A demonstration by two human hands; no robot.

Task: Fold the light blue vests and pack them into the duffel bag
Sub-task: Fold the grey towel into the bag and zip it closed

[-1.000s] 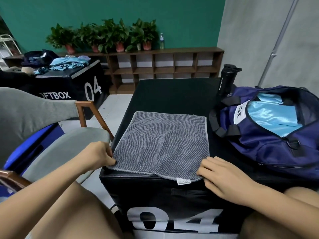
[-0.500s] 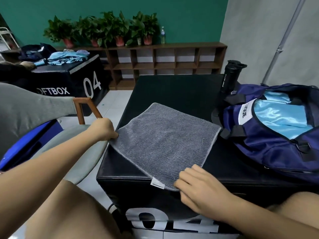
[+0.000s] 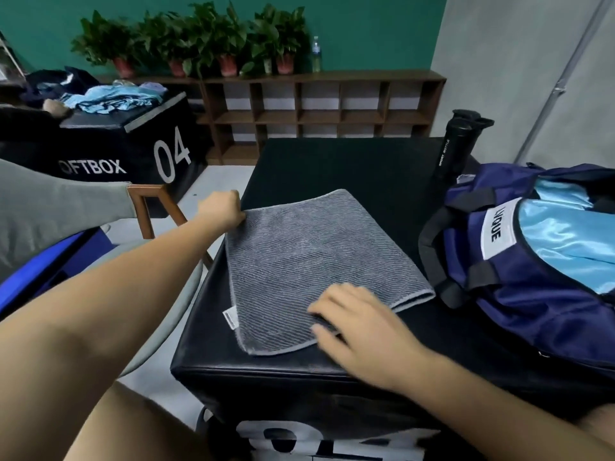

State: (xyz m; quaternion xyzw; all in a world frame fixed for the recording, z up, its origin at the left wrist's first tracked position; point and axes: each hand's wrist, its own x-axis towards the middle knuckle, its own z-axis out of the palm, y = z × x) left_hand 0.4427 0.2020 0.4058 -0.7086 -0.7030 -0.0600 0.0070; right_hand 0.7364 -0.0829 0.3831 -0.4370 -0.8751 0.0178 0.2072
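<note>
Your left hand (image 3: 221,207) grips the towel (image 3: 309,261) by its far left corner, at the box's (image 3: 349,161) left edge. Your right hand (image 3: 362,327) lies on the towel's near edge, blurred; grip unclear. The vests (image 3: 562,234) sit inside the open bag (image 3: 532,311) at the right edge.

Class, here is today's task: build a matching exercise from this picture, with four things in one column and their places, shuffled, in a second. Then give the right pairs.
Things
1. grey towel
2. light blue vest
3. black bottle
4. potted plants

Places
A. on top of the wooden shelf
B. inside the open duffel bag
C. spread on the black box
D. standing just beyond the duffel bag

Pairs: 1-C, 2-B, 3-D, 4-A
</note>
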